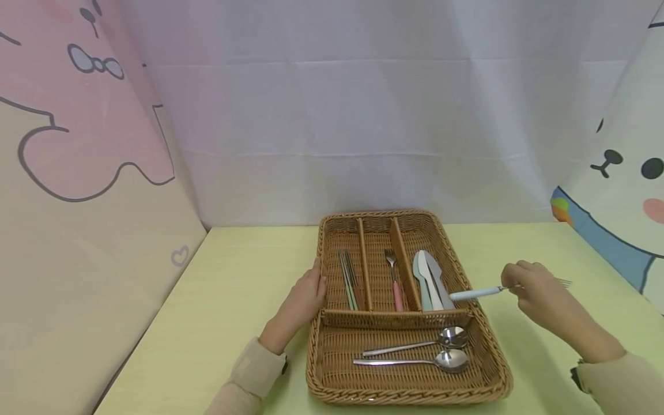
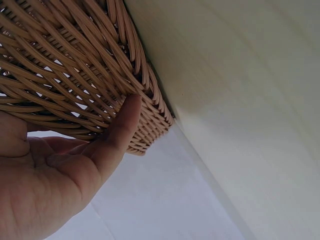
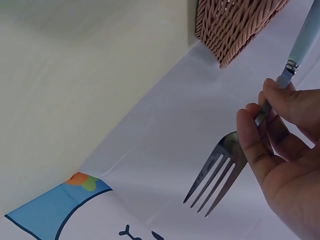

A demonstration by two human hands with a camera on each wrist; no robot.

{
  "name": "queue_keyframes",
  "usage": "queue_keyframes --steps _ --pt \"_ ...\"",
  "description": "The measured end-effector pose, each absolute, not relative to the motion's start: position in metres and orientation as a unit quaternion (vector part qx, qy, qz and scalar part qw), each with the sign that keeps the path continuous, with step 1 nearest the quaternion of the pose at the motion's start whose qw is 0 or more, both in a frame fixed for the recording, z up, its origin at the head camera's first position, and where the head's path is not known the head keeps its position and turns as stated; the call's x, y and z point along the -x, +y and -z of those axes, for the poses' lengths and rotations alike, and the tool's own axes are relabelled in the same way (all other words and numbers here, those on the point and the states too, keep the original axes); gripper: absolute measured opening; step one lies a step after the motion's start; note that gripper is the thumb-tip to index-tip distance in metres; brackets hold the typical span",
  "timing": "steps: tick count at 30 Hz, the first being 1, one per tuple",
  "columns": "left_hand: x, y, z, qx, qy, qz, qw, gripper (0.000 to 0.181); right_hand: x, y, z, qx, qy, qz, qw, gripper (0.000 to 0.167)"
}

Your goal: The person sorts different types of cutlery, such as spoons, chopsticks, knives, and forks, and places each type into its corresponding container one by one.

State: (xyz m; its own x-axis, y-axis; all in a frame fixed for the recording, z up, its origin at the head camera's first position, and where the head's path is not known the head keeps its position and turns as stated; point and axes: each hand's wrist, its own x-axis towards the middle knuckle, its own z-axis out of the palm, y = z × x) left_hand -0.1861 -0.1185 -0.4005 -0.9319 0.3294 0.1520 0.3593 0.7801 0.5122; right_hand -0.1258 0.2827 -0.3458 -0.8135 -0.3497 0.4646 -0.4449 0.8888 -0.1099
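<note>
My right hand (image 1: 536, 291) pinches the metal neck of a fork (image 3: 231, 145) between thumb and fingers, held in the air right of the wicker cutlery basket (image 1: 410, 397). The fork's pale blue handle points left, its end over the basket's right rim; the tines point away to the right. At the basket's left side my left hand (image 1: 303, 294) grips the rim, one finger along the outer wall in the left wrist view. Inside, a pink-handled fork (image 1: 397, 294) lies in the middle compartment. Pale green, white and grey utensils (image 1: 432, 282) lie in the right one.
Chopsticks (image 1: 349, 282) lie in the basket's left compartment. Two metal spoons (image 1: 451, 360) lie crosswise in the front compartment. The basket stands on a pale yellow-green table (image 1: 207, 323). A white cloth (image 1: 332, 115) hangs behind, with cartoon-printed cloth at both sides.
</note>
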Motion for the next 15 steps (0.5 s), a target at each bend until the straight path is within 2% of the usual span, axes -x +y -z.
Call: queue_keyframes --steps 10,15 --pt "0.185 -0.118 0.400 0.180 -0.944 0.274 0.031 0.053 0.137 0.251 0.336 -0.228 -0.945 -0.109 0.207 0.029" --pt "0.185 -0.118 0.400 0.182 -0.945 0.271 0.029 0.052 0.143 0.236 0.332 -0.235 -0.949 -0.110 0.177 0.028"
